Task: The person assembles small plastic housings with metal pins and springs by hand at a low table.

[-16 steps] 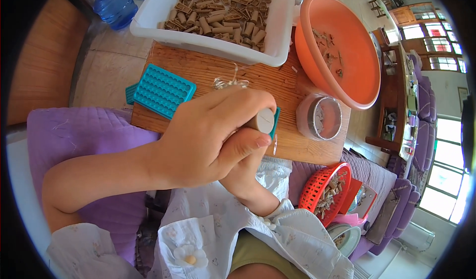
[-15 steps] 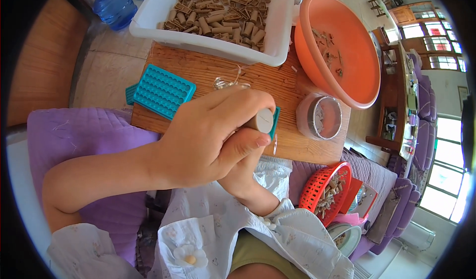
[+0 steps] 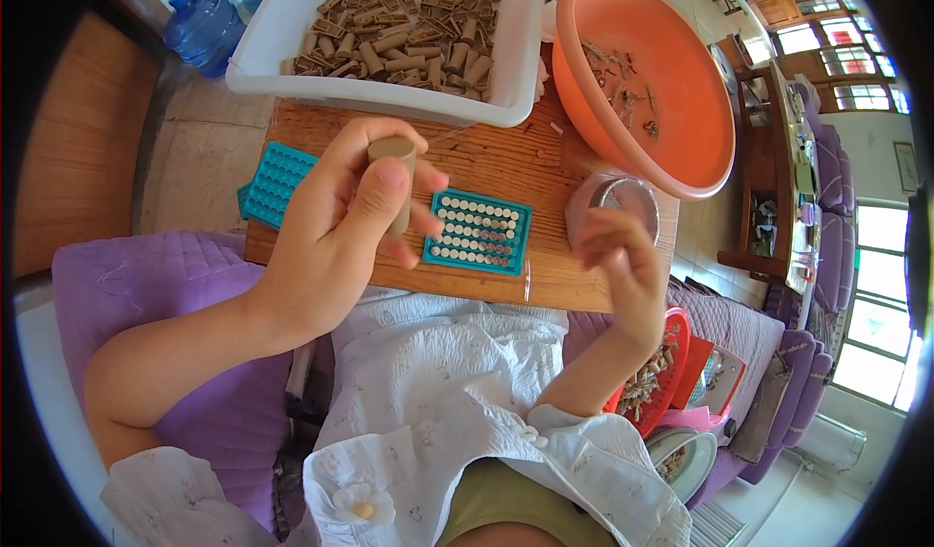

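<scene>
Jutting up from the grip of the left hand [image 3: 331,241], a plain matte brown cylinder [image 3: 403,202] stands nearly upright, tilted slightly, above the wooden table [image 3: 486,163]. Thumb and fingers are closed around its upper part, and the thumb covers some of its side. Its flat round top faces up, and its straight lower end shows below the thumb. The hands are well apart. The right hand [image 3: 628,265] is raised with bent fingers, blurred, in front of a clear round plastic container [image 3: 584,202]; whether it pinches anything small, I cannot tell. Between the hands, a teal rectangular plastic tray [image 3: 526,241] holds rows of small white and grey discs. A second teal tray with round hollows [image 3: 275,187] lies behind the left hand. Farther back, a white rectangular plastic bin [image 3: 379,100] holds many brown pieces, beside a large orange round basin [image 3: 696,109] with scattered scraps.
</scene>
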`<state>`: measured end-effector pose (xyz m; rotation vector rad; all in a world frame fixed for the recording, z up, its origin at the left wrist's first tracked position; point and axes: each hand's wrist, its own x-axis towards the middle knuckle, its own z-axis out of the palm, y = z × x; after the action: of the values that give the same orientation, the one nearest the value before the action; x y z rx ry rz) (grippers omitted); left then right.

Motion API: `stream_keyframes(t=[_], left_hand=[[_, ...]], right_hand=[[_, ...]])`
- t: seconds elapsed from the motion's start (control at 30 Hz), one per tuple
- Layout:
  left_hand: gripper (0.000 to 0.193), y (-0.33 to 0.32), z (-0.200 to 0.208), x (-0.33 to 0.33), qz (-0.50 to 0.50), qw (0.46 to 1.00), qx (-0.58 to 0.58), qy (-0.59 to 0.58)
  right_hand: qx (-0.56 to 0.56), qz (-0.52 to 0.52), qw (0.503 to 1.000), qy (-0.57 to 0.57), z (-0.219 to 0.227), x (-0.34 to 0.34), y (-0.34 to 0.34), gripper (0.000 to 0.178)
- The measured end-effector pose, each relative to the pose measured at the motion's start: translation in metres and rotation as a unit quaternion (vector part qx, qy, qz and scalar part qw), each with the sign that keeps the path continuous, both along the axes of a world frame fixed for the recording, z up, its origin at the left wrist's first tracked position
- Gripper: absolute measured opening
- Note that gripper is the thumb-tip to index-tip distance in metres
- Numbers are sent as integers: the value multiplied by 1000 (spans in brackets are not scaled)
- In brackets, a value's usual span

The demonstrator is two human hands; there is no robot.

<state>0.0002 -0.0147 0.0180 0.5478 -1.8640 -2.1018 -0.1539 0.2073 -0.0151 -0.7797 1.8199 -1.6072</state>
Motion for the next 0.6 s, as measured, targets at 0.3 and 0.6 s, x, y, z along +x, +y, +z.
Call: stream_keyframes(t=[0.3,0.6], left_hand=[[45,-1,-13,2,-105,973,165,-121],[48,-4,-18,1,-95,953,225,-182]], right_hand=[[452,-85,852,250,-54,-78,35,28],[530,-60,748,395,-85,-95,31,25]])
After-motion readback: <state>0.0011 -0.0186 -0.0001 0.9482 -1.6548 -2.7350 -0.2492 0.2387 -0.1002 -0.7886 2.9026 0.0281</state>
